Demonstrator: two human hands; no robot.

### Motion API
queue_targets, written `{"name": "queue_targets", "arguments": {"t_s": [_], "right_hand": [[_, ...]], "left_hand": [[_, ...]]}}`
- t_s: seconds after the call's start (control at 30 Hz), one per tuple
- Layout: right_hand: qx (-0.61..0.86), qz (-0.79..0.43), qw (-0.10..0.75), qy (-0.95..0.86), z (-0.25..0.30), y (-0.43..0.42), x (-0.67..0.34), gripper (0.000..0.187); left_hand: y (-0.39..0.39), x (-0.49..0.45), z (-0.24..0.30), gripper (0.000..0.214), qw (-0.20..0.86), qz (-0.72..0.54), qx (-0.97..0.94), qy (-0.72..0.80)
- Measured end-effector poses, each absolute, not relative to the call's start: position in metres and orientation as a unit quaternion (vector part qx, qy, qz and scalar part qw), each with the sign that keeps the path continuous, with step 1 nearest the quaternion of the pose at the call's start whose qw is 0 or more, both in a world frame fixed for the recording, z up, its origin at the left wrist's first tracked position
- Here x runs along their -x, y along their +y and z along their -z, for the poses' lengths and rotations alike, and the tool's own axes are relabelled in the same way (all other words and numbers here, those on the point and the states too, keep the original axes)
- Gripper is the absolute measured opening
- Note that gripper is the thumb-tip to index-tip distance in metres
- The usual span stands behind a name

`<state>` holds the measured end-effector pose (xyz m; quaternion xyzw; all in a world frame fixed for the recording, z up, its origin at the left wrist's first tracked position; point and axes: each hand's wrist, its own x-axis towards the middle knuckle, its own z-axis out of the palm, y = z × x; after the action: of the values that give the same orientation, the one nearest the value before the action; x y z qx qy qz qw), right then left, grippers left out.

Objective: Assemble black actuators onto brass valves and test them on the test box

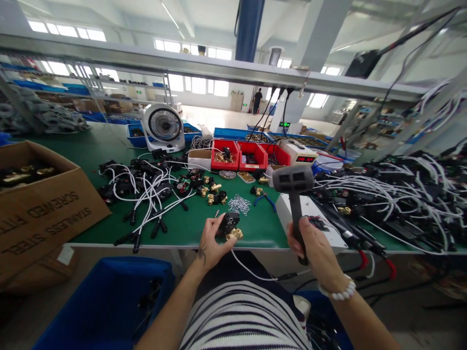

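At the front edge of the green table, my left hand (212, 245) is closed around a black valve actuator with a brass valve body (234, 235). A white cable (251, 272) trails from this unit over the table edge to a black connector. My right hand (312, 243) grips the handle of a dark grey mallet (294, 180), raised with its head up, to the right of the unit and apart from it. Just beyond the unit lies a pile of small metal clips (239, 205). Blue-handled pliers (268, 200) rest to the right of the pile.
Cabled black units (146, 184) spread over the left, more (401, 194) heaped at right. Red bins (225, 165) and a white fan (164, 127) stand behind. A cardboard box (51, 204) sits left, a white box (288, 209) right. A blue tub (109, 301) is below the table. A person (257, 101) stands far off.
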<state>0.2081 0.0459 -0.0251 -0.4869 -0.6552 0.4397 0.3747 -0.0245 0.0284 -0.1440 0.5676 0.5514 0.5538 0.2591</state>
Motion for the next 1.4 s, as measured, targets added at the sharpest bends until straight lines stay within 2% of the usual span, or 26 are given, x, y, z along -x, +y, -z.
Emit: {"name": "queue_targets", "arguments": {"t_s": [0.07, 0.17, 0.23, 0.37, 0.43, 0.57, 0.63, 0.77, 0.8, 0.83, 0.93, 0.97, 1.0, 1.13, 1.17, 1.2, 1.3, 1.33, 1.4], "right_hand": [[0.494, -0.443, 0.33, -0.671, 0.029, 0.046, -0.208, 0.076], [0.514, -0.418, 0.184, -0.726, 0.035, 0.05, -0.21, 0.08], [0.516, -0.421, 0.147, -0.731, 0.03, 0.052, -0.213, 0.082], [0.532, -0.434, 0.269, -0.676, 0.01, 0.05, -0.215, 0.082], [0.542, -0.42, 0.296, -0.664, 0.01, 0.049, -0.213, 0.083], [0.553, -0.434, 0.147, -0.696, 0.025, 0.056, -0.213, 0.087], [0.554, -0.443, 0.139, -0.691, 0.026, 0.059, -0.215, 0.086], [0.542, -0.441, 0.32, -0.64, 0.017, 0.058, -0.216, 0.079], [0.539, -0.438, 0.335, -0.637, 0.018, 0.057, -0.214, 0.079], [0.539, -0.438, 0.317, -0.646, 0.02, 0.056, -0.212, 0.079], [0.542, -0.443, 0.162, -0.695, 0.028, 0.056, -0.21, 0.083], [0.54, -0.444, 0.133, -0.703, 0.029, 0.057, -0.211, 0.083], [0.537, -0.445, 0.133, -0.705, 0.027, 0.058, -0.211, 0.082], [0.532, -0.426, 0.29, -0.671, 0.018, 0.06, -0.212, 0.079], [0.535, -0.421, 0.291, -0.672, 0.018, 0.06, -0.212, 0.08], [0.539, -0.421, 0.262, -0.681, 0.02, 0.06, -0.211, 0.081], [0.546, -0.436, 0.104, -0.708, 0.024, 0.061, -0.213, 0.084], [0.548, -0.436, 0.086, -0.708, 0.023, 0.062, -0.214, 0.084], [0.553, -0.431, 0.133, -0.7, 0.017, 0.062, -0.217, 0.083]], "left_hand": [[0.03, 0.024, 0.141, 0.074, 0.251, -0.544, -0.579, 0.554], [0.03, 0.024, 0.136, 0.073, 0.24, -0.533, -0.596, 0.551], [0.029, 0.025, 0.135, 0.073, 0.237, -0.528, -0.603, 0.549], [0.03, 0.026, 0.134, 0.075, 0.236, -0.518, -0.612, 0.549], [0.031, 0.027, 0.133, 0.075, 0.236, -0.516, -0.616, 0.547], [0.03, 0.028, 0.131, 0.074, 0.237, -0.517, -0.621, 0.539], [0.029, 0.028, 0.13, 0.074, 0.239, -0.517, -0.622, 0.537], [0.028, 0.028, 0.129, 0.073, 0.239, -0.513, -0.626, 0.537], [0.028, 0.028, 0.128, 0.072, 0.239, -0.512, -0.627, 0.536], [0.029, 0.028, 0.127, 0.072, 0.239, -0.512, -0.629, 0.534], [0.029, 0.028, 0.124, 0.069, 0.243, -0.514, -0.632, 0.527], [0.03, 0.028, 0.122, 0.068, 0.246, -0.515, -0.631, 0.525], [0.03, 0.028, 0.121, 0.067, 0.248, -0.516, -0.631, 0.524], [0.031, 0.027, 0.12, 0.07, 0.251, -0.515, -0.631, 0.524], [0.031, 0.027, 0.121, 0.07, 0.251, -0.515, -0.631, 0.524], [0.031, 0.028, 0.121, 0.069, 0.251, -0.514, -0.631, 0.524], [0.031, 0.029, 0.122, 0.068, 0.255, -0.513, -0.631, 0.523], [0.031, 0.03, 0.122, 0.068, 0.258, -0.512, -0.63, 0.523], [0.031, 0.03, 0.121, 0.069, 0.265, -0.509, -0.629, 0.525]]}}
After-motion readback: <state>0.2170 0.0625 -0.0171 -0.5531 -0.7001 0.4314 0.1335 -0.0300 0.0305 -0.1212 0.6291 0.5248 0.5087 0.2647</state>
